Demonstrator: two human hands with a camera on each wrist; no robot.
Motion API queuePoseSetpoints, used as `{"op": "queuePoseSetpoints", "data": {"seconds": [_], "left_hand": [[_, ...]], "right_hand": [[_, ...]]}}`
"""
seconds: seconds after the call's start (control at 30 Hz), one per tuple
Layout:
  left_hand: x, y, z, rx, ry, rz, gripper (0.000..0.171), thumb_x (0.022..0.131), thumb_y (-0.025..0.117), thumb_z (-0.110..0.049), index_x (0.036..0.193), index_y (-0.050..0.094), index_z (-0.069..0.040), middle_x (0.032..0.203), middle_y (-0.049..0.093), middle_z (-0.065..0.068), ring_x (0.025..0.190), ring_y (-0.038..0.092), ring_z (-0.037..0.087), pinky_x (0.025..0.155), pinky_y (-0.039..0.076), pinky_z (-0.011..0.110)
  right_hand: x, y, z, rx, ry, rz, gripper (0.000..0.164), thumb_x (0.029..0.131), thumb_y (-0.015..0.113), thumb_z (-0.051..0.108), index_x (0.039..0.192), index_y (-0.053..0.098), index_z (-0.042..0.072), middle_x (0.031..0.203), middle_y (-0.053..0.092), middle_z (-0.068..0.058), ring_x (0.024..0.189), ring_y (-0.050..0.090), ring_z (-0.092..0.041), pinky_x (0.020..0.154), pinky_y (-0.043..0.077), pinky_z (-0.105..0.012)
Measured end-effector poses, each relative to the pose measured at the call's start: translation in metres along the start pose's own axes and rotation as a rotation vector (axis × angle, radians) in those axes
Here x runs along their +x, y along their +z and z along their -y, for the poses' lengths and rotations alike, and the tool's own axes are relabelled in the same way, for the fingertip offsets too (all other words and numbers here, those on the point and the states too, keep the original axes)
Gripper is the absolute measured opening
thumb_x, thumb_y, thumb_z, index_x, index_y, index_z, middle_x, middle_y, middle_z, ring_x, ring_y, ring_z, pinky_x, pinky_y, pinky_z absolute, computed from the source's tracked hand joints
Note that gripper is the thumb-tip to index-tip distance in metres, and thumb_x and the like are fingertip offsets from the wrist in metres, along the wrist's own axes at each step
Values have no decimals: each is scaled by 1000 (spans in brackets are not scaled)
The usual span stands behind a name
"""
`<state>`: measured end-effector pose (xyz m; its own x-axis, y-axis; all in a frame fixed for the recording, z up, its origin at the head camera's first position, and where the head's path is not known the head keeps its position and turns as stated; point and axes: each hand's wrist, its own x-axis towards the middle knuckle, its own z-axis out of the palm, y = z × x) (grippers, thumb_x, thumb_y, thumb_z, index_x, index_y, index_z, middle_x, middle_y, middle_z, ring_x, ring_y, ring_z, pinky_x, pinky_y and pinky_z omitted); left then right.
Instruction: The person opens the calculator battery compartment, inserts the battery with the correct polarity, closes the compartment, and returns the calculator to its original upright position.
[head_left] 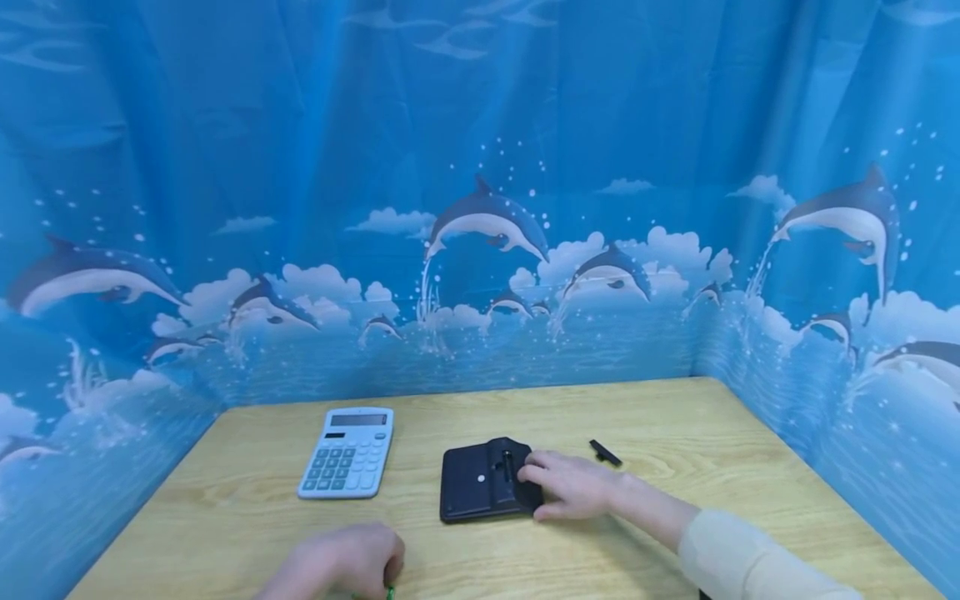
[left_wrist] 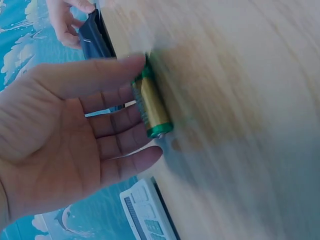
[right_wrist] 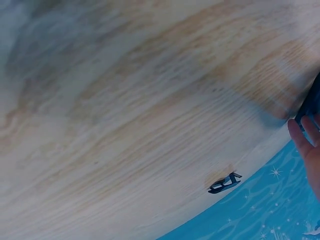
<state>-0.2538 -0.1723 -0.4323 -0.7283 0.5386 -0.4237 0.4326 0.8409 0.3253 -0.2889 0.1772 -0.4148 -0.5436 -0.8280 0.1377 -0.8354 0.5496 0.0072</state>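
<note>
My left hand is near the table's front edge, left of the middle. In the left wrist view it pinches a green-and-gold cylindrical battery between thumb and fingers, just over the table. A flat black device lies at mid-table, with a narrow recess in its raised part and a small white dot on its face. My right hand grips its right end, fingers over the top and thumb at the near corner. Only a dark corner of the device shows in the right wrist view, by the fingertips.
Left of the device lies a light blue calculator, keys up. A small black plastic cover with a tab rests behind my right hand. Blue dolphin-print curtains stand around the wooden table's back and sides.
</note>
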Motion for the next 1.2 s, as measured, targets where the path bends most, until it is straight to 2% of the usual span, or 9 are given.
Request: {"op": "queuePoseSetpoints", "data": {"seconds": [0.1,0.17,0.27,0.43,0.5,0.77,0.93,1.1,1.2], "left_hand": [[2,3,3,-35,3,9,18,68,73,-14,70,58,-25,65,51,-11,56,44,7,51,38,26],[-3,-2,-4,-55,16,11,17,69,72,-12,70,58,-23,65,51,-10,56,43,7,51,37,27],[-13,-15,-19,-147,43,-11,15,72,69,-8,71,58,-18,65,52,-7,57,44,9,52,37,26],[-17,-36,-36,-246,169,-158,15,75,71,-9,72,58,-13,65,52,-7,58,45,6,53,39,22],[-13,-41,-39,-248,187,-227,15,75,72,-9,74,58,-13,67,52,-7,60,46,6,54,41,23],[16,-60,-61,-301,141,-470,11,81,68,-6,89,60,-7,76,57,-3,70,53,12,60,46,27],[32,-69,-74,-334,127,-589,12,83,65,-8,93,60,-5,79,59,-2,73,56,13,61,48,26],[48,-71,-82,-418,98,-666,12,82,63,-11,92,59,-6,81,59,0,77,57,14,66,49,29],[56,-69,-86,-492,85,-683,12,81,63,-9,92,58,-4,82,59,2,79,57,16,69,50,31]], "right_hand": [[0,-1,1,4,-1,6,44,84,65,38,119,50,16,116,50,-7,101,53,-18,82,49,-29],[0,-1,1,12,3,13,43,84,65,37,119,50,16,117,50,-7,101,53,-18,81,49,-28],[-1,0,1,20,-1,16,42,85,65,36,119,50,16,118,49,-7,102,52,-18,82,49,-28],[-3,3,1,3,-40,3,40,85,65,32,118,51,15,118,50,-8,102,53,-19,80,49,-29],[-4,3,1,-4,-61,0,39,86,64,31,118,51,14,118,50,-9,103,53,-19,80,50,-29],[-3,0,-1,-61,-84,-21,36,86,65,30,117,51,16,118,50,-6,102,53,-17,77,50,-27],[-3,1,-3,-60,-84,-7,36,87,63,31,117,52,16,118,50,-7,104,53,-17,80,50,-28],[-4,5,-6,-52,-74,-9,32,88,61,34,115,52,18,117,49,-4,103,52,-15,80,49,-27],[-4,6,-5,-69,-86,-26,31,88,62,34,113,52,18,116,50,-4,101,53,-15,79,49,-27]]}}
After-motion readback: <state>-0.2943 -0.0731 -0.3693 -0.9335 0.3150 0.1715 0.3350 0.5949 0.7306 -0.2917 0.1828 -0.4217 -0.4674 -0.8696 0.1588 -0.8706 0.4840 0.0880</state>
